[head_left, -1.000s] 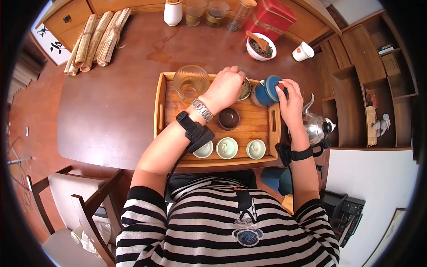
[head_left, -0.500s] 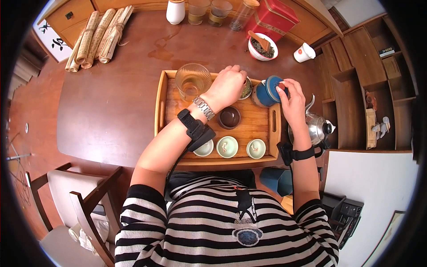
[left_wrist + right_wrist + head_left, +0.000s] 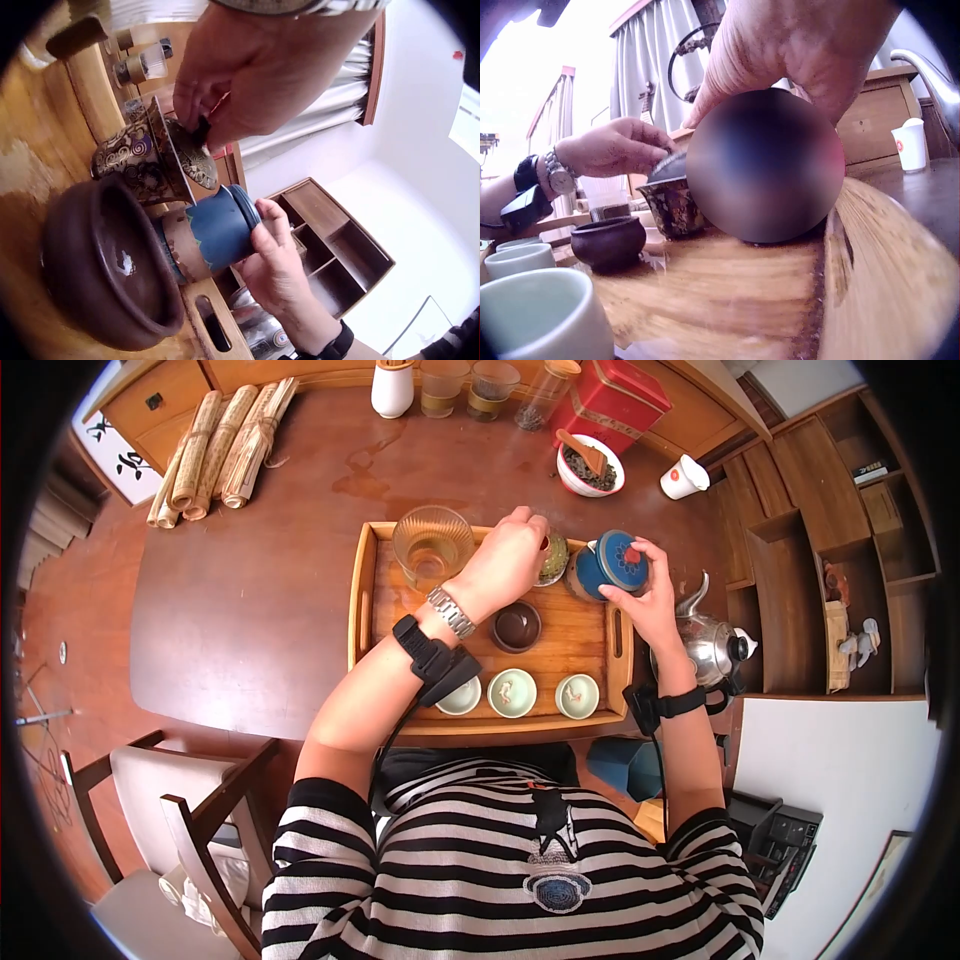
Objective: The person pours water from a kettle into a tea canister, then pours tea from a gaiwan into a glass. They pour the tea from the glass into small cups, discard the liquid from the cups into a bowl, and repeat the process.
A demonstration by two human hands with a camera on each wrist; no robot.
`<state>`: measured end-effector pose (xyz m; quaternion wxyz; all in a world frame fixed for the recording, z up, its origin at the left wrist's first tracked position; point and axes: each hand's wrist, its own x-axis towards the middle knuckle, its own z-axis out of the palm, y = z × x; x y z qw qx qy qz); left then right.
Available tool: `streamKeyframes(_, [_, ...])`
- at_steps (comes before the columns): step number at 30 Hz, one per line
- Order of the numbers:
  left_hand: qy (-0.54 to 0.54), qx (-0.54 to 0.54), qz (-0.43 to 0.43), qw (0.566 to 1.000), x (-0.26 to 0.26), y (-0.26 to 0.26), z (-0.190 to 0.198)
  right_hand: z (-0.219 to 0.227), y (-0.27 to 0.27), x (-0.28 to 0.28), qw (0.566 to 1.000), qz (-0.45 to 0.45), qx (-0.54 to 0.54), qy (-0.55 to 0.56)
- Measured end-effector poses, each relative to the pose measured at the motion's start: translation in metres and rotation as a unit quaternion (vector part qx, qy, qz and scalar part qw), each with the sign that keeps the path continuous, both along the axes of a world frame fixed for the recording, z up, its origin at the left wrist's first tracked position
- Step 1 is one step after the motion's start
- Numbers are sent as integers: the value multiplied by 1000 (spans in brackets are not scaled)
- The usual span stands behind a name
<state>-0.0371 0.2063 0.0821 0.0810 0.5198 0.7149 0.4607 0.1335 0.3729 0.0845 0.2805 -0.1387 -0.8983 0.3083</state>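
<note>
A wooden tray (image 3: 356, 615) holds a patterned lidded bowl (image 3: 553, 563) and a blue pot (image 3: 593, 572) with a blue lid. My left hand (image 3: 500, 568) reaches across the tray. In the left wrist view, that hand (image 3: 259, 71) pinches the knob of the patterned lid (image 3: 193, 161), which sits tilted at the bowl's flared rim. My right hand (image 3: 650, 600) grips the blue pot near its top, thumb and fingers on opposite sides of the lid. A round blur hides most of the pot below my right hand (image 3: 802, 49) in the right wrist view.
On the tray are a ribbed glass pitcher (image 3: 430, 550), a dark bowl (image 3: 515, 627) and three pale cups (image 3: 512, 692). A metal kettle (image 3: 704, 650) stands right of it. Behind are a bowl of leaves (image 3: 589, 478), a white cup (image 3: 684, 478), a red tin (image 3: 612, 402) and rolled scrolls (image 3: 215, 450).
My right fingers have left the blue lid's red knob and spread to the lid's sides; the knob now shows. My left hand has shifted slightly, exposing more of the patterned lid.
</note>
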Motion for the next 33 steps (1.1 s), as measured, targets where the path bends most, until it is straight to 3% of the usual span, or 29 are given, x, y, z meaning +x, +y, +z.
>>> streamKeyframes(2, [-22, 23, -3, 999, 0, -6, 4, -4, -4, 0, 994, 28, -103, 9])
streamKeyframes(5, [-66, 56, -16, 996, 0, -13, 11, -11, -1, -1, 987, 43, -151, 19])
streamKeyframes(10, [-137, 75, -46, 987, 0, -21, 25, -11, 0, -3, 990, 53, -128, 3])
streamKeyframes(12, [-282, 128, -84, 947, 0, -22, 25, -14, 1, -4, 989, 68, -126, 24])
streamKeyframes(15, [-308, 166, -73, 934, -5, -22, 19, -19, 1, -3, 995, 54, -72, 49])
streamKeyframes(21, [-229, 169, 8, 959, -6, -30, 25, -25, -1, -1, 999, 13, -43, 27])
streamKeyframes(24, [-241, 178, 6, 954, -10, -28, 20, -22, -2, -6, 999, 12, -36, 33])
streamKeyframes(26, [-231, 176, 14, 957, -11, -29, 21, -14, -7, -13, 988, 48, -138, 53])
streamKeyframes(27, [-222, 171, 20, 960, -10, -30, 22, -10, -5, -13, 988, 51, -136, 51])
streamKeyframes(33, [-172, 170, 34, 970, -9, -33, 25, 23, 1, -16, 997, 62, 18, -44])
